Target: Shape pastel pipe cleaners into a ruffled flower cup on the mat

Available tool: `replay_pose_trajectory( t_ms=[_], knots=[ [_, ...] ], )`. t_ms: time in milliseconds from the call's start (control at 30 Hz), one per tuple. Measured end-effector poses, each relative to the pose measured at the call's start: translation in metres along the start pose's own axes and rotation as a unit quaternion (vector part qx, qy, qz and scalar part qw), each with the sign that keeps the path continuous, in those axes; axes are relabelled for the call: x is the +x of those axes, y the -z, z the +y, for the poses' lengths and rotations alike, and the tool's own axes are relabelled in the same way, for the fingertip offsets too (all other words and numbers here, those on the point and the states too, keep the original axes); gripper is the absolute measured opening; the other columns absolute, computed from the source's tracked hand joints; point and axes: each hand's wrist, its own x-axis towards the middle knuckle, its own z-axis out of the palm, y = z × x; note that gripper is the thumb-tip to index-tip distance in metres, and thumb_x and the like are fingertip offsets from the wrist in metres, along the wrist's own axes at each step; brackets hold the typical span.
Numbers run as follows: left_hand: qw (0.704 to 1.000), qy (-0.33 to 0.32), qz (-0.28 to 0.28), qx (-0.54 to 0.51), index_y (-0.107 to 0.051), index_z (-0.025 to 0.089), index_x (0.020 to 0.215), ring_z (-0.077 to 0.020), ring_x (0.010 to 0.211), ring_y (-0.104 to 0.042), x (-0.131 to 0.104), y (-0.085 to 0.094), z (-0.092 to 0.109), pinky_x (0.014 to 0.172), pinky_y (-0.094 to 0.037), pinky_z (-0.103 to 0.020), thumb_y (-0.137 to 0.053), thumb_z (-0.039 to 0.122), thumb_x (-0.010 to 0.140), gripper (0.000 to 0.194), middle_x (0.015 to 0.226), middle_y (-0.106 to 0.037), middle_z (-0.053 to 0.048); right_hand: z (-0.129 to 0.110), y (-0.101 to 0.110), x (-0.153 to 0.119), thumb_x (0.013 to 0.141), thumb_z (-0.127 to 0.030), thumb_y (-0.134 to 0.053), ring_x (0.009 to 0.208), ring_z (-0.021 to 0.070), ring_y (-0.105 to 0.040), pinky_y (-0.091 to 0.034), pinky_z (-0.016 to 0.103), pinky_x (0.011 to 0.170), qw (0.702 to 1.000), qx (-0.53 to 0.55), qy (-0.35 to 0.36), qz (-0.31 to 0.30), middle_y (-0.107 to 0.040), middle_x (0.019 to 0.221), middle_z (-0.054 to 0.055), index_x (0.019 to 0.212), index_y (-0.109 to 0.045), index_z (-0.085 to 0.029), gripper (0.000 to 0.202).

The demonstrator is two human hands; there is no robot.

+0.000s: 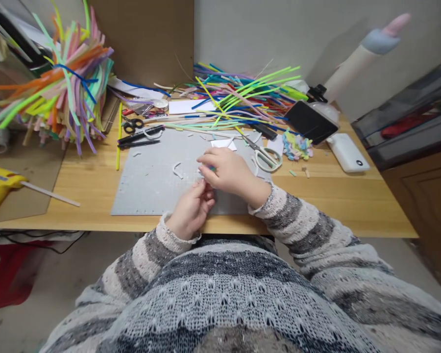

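Pale, finely grained wood makes up the worktop (338, 206), its near edge just in front of a knitted, striped sweater (220, 294). Close to that edge, the left hand (191, 208) turns its fingers inward, and the right hand (226, 169) arches over from the other side, so that the fingertips of the 2 come together. Between them, above the mat, a small coloured scrap (212, 168) peeps out at the right hand's fingers; most of it is hidden, so I cannot tell whether either grip is closed on it or merely touching. Something that small could slip if the fingertips ease or pull unevenly, and might get lost among the offcuts. Loose knit at the right cuff (260, 203) could also snag or sweep bits aside if the arm drags. Flat and grey, the mat (143, 181) bears thin, bent white strips (176, 170); off to the left sits a smooth yellow glue gun (2, 181). Beyond the right hand, scissors (257, 148) with rounded, pale handles lie near a frilly pastel clump (297, 145). Farther back, fuzzy stems (257, 98) form a spiky, tangled heap, a shaggy bundle (69, 83) bulges at the left, and behind stands a plain grey wall (264, 29).
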Motion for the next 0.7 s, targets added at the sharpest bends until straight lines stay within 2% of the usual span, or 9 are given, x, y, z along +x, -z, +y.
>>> replay_pose_trajectory(
  t_ms=[100, 233, 300, 400, 500, 633, 700],
  knots=[
    [1.0, 0.018, -0.004, -0.009, -0.056, 0.013, 0.081, -0.0039, 0.052, -0.046, -0.001, -0.002, -0.001, 0.048, -0.036, -0.014, -0.046, 0.019, 0.096, 0.019, 0.065, -0.05, 0.002, 0.006, 0.0, 0.001, 0.089, -0.03, -0.047, 0.096, 0.021, -0.055, -0.037, 0.032, 0.086, 0.999, 0.011, 0.031, 0.001, -0.066, 0.103, 0.007, 0.104, -0.068, -0.018, 0.028],
    [0.999, 0.008, -0.035, -0.041, -0.051, 0.016, 0.075, -0.0026, 0.044, -0.037, 0.0, -0.005, -0.006, 0.04, -0.029, -0.012, -0.049, 0.019, 0.094, 0.019, 0.058, -0.042, 0.006, 0.008, 0.001, 0.001, 0.088, -0.028, -0.047, 0.095, 0.0214, -0.055, -0.037, 0.033, 0.084, 0.999, 0.015, 0.045, 0.004, -0.066, 0.103, 0.007, 0.102, -0.069, -0.019, 0.027],
    [0.997, 0.0, -0.031, -0.066, -0.051, 0.016, 0.076, -0.0022, 0.044, -0.039, 0.002, -0.006, -0.01, 0.041, -0.032, -0.011, -0.048, 0.018, 0.095, 0.019, 0.059, -0.043, 0.006, 0.008, 0.0, 0.001, 0.088, -0.028, -0.048, 0.096, 0.0217, -0.056, -0.037, 0.033, 0.083, 0.999, 0.011, 0.043, 0.009, -0.067, 0.103, 0.007, 0.102, -0.069, -0.019, 0.027],
    [0.996, -0.016, 0.012, -0.086, -0.054, 0.016, 0.081, -0.0027, 0.051, -0.05, 0.004, -0.01, -0.014, 0.05, -0.044, -0.011, -0.042, 0.014, 0.097, 0.02, 0.064, -0.052, 0.003, 0.008, -0.002, 0.001, 0.087, -0.029, -0.049, 0.096, 0.0218, -0.056, -0.038, 0.033, 0.082, 0.999, 0.005, 0.039, 0.015, -0.067, 0.103, 0.007, 0.101, -0.07, -0.019, 0.027],
    [0.994, -0.032, 0.044, -0.096, -0.056, 0.015, 0.082, -0.0039, 0.056, -0.056, 0.005, -0.011, -0.015, 0.059, -0.05, -0.013, -0.041, 0.012, 0.096, 0.022, 0.067, -0.056, 0.002, 0.008, -0.003, 0.001, 0.087, -0.029, -0.049, 0.096, 0.0215, -0.057, -0.038, 0.032, 0.081, 0.999, 0.001, 0.043, 0.023, -0.067, 0.102, 0.007, 0.101, -0.07, -0.019, 0.027],
    [0.994, -0.013, 0.03, -0.1, -0.058, 0.014, 0.08, -0.006, 0.054, -0.055, 0.004, -0.009, -0.012, 0.053, -0.05, -0.016, -0.044, 0.019, 0.096, 0.021, 0.063, -0.055, 0.002, 0.009, -0.002, 0.001, 0.087, -0.029, -0.049, 0.094, 0.0212, -0.058, -0.039, 0.032, 0.08, 0.998, 0.001, 0.055, 0.025, -0.067, 0.1, 0.007, 0.1, -0.07, -0.018, 0.027],
    [0.994, -0.018, 0.021, -0.102, -0.058, 0.013, 0.08, -0.0046, 0.053, -0.054, 0.004, -0.008, -0.01, 0.053, -0.048, -0.014, -0.046, 0.015, 0.095, 0.019, 0.063, -0.056, 0.002, 0.01, -0.001, 0.001, 0.087, -0.029, -0.049, 0.094, 0.0209, -0.057, -0.039, 0.032, 0.081, 0.998, 0.004, 0.063, 0.019, -0.067, 0.1, 0.007, 0.1, -0.07, -0.018, 0.027]
  ],
)
